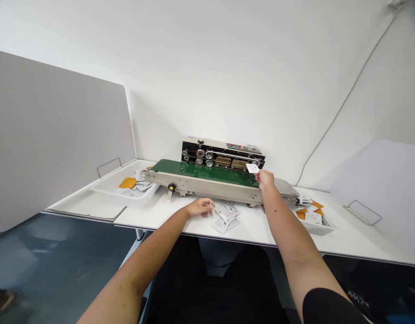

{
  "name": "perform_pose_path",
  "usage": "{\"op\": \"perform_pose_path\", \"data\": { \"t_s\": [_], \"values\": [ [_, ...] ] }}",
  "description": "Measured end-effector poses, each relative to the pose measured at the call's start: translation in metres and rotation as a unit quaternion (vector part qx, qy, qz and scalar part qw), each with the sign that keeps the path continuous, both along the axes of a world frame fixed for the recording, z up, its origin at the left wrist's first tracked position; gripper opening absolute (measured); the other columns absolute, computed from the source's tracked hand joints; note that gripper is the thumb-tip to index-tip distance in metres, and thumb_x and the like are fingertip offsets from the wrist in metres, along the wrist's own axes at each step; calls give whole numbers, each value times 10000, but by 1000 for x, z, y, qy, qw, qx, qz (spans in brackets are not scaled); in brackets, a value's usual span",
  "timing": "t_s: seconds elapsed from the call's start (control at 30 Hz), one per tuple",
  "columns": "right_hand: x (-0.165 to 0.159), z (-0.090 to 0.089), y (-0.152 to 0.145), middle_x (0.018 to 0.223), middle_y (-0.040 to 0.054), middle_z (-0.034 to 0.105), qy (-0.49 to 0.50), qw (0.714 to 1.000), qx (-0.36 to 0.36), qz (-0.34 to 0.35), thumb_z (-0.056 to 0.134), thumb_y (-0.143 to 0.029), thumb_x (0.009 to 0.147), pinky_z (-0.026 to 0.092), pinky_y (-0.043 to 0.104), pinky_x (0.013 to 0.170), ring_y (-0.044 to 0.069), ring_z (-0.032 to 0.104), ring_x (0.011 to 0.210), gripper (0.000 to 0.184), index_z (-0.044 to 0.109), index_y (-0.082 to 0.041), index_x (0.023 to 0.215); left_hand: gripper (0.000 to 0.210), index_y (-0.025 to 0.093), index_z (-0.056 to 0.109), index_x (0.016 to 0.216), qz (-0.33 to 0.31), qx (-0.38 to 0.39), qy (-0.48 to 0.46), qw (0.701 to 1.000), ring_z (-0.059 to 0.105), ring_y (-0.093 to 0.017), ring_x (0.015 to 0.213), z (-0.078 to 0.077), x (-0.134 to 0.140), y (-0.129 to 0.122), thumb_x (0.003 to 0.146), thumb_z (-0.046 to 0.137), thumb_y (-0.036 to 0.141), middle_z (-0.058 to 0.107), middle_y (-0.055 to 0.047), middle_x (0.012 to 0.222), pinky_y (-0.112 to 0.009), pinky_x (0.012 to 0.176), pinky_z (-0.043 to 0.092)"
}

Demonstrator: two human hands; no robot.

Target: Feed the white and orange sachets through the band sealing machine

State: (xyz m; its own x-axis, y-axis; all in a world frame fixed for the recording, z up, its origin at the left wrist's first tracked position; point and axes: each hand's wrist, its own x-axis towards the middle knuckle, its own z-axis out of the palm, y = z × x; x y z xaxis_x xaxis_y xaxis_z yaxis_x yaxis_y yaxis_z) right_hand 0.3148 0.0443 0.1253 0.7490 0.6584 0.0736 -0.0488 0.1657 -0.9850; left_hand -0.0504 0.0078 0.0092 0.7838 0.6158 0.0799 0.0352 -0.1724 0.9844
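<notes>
My right hand [265,179] is closed on a small white sachet [252,168], held at the right end of the green conveyor belt [207,173], close to the rollers of the band sealing machine [224,155]. On the white table in front of the belt, my left hand [199,207] rests with its fingers curled together. Whatever its fingertips may pinch is too small to make out. Just right of that hand lies a loose pile of printed white sachets [225,218], overlapping one another.
A white bin [148,194] at the belt's left end holds white sachets and an orange packet [128,182]. Another bin [318,228] on the right holds white and orange packets. Folded tabletop panels [59,135] flank both sides. A cable [345,101] runs down the wall.
</notes>
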Motion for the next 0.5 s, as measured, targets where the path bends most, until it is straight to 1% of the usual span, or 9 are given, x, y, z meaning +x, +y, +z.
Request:
{"op": "perform_pose_path", "data": {
  "t_s": [0.07, 0.1, 0.17, 0.2, 0.27, 0.33, 0.43, 0.5],
  "values": [
    [14, 0, -10, 530, 3, 578, -15, 998, 26, -61, 544, -80, 682, 370, 142, 326, 88, 488, 405, 137, 627, -133, 777, 515, 137, 607, 1044, -5, -3, -3, 1000, 615, -119, 558, -1, 0, 0, 801, 717, 578, 733, -85, 785, -216, 520, 421],
    [22, 0, -15, 542, -9, 573, -20, 995, 35, -87, 534, -86, 690, 381, 140, 335, 89, 497, 415, 160, 625, -137, 811, 510, 137, 608, 1039, -5, -5, -6, 1000, 612, -116, 551, -1, 0, 1, 800, 719, 574, 732, -82, 781, -215, 518, 420],
    [38, 1, -23, 560, -27, 568, -25, 992, 41, -119, 524, -80, 696, 425, 148, 367, 94, 522, 432, 207, 613, -138, 875, 502, 136, 609, 1026, -2, -9, -12, 1000, 606, -111, 535, -1, 0, 1, 797, 724, 568, 728, -75, 769, -216, 511, 416],
    [45, 1, -26, 562, -32, 566, -24, 991, 38, -123, 527, -72, 695, 446, 155, 382, 98, 532, 435, 222, 603, -139, 893, 501, 135, 609, 1024, 0, -10, -15, 1000, 604, -111, 529, -2, 0, 2, 796, 725, 566, 726, -72, 763, -217, 508, 415],
    [50, 0, -25, 552, -36, 563, -17, 994, 24, -107, 541, -55, 692, 471, 170, 397, 103, 537, 431, 215, 586, -147, 881, 500, 136, 609, 1023, 1, -10, -17, 1000, 604, -113, 526, -2, 1, 2, 796, 726, 565, 724, -71, 760, -218, 505, 415],
    [47, 0, -19, 539, -27, 567, -7, 998, 9, -66, 567, -44, 689, 485, 182, 404, 107, 540, 428, 176, 571, -159, 822, 501, 136, 610, 1023, 0, -10, -16, 1000, 605, -114, 527, -2, 1, 2, 796, 726, 567, 724, -72, 760, -217, 503, 413],
    [32, -1, -5, 537, -4, 582, 0, 1000, 5, 13, 632, -43, 667, 510, 208, 427, 124, 569, 452, 169, 559, -168, 755, 504, 133, 613, 1023, 3, -7, -13, 1000, 610, -117, 537, -1, 0, 1, 796, 726, 568, 726, -79, 763, -214, 502, 407],
    [20, -1, 2, 544, 2, 587, -9, 998, 26, 59, 674, -53, 650, 523, 232, 443, 137, 580, 471, 185, 571, -165, 756, 505, 131, 615, 1024, 7, -4, -13, 1000, 611, -119, 544, 0, -1, 0, 798, 724, 569, 728, -85, 767, -213, 502, 406]
  ]
}}
